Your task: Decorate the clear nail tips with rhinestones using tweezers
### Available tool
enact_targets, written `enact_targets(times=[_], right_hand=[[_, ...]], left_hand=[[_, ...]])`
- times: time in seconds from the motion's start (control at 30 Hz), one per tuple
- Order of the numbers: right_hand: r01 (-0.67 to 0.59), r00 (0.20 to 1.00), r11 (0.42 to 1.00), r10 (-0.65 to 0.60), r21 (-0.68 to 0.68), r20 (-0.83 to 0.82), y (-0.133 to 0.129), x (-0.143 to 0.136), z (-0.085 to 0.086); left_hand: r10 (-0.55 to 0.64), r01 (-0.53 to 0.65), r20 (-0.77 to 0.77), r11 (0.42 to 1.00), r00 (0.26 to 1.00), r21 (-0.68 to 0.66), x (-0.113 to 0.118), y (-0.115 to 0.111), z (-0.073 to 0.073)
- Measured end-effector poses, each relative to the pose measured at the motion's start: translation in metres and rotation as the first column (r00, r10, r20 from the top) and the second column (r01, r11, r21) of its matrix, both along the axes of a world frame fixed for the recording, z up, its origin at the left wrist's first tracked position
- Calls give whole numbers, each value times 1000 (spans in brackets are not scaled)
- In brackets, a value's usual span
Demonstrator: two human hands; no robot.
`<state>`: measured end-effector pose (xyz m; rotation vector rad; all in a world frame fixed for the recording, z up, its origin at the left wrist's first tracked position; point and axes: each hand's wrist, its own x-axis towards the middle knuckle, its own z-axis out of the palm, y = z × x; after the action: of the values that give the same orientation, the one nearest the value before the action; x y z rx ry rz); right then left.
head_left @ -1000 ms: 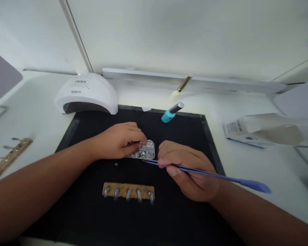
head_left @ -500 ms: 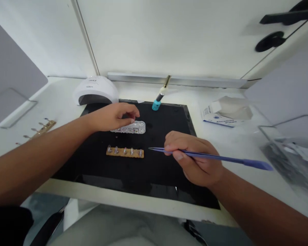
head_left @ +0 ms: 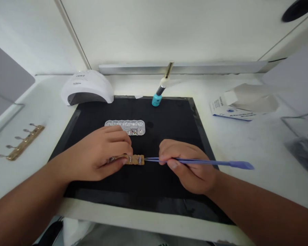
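My left hand is closed around the left part of a narrow gold-brown nail display stand. It covers several of the small nail tips on the stand. At the right end a nail tip shows between my hands. My right hand pinches a pair of blue-purple tweezers, held nearly level. The tweezers' thin points lie at the stand's right end; whether they touch the nail tip I cannot tell. Just behind my left hand lies a clear compartment case of rhinestones, partly covered by the fingers.
Beneath everything lies a black mat. A white nail lamp stands at the back left. Two polish bottles, one turquoise, stand at the back. An open white box sits right, another nail stand left.
My left hand has moved from the rhinestone case toward me and onto the nail stand. The tweezers' points have come to the stand's right end. The view has shifted slightly.
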<state>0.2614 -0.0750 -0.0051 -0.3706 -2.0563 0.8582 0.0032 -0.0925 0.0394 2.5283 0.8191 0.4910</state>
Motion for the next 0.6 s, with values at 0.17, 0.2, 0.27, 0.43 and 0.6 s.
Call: enact_targets(times=[0.17,0.2,0.27,0.43,0.6], right_hand=[[-31,999,999,31,-26,-15,0,1,-3],[-41,999,999,41,-30,-17,0,1,-4],[-54,998,998,54,-43,-13,0,1,-6],[-70,997,995,72,-73,25,0,4,-4],[-69,995,995,73,-69,63,1,5,-3]], left_hand=[[38,-38,-57,999,998,8,-9,4,-2],[49,-48,-43,999,998,20,-10,5,-2],[56,-55,-26,998,998,30,-10,4,0],[21,-19,-87,1000,996,23,1,-3,1],[2,2,-108,999,994,35,7,-9,-1]])
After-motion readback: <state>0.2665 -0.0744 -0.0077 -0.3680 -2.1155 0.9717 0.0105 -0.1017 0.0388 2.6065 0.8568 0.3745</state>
